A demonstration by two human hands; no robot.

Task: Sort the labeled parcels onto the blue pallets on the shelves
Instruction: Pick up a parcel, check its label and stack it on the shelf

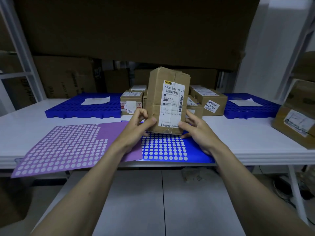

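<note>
Hands, two; pallets, two.

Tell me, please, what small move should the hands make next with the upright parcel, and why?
Probably carry the cardboard parcel to a blue pallet. The left hand and right hand grip it upright with its shipping label facing the camera, readable, and the pallets on either side hold only a white sheet each.

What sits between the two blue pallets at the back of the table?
In the head view, a cluster of labeled cardboard parcels lies between the left pallet and right pallet.
</note>
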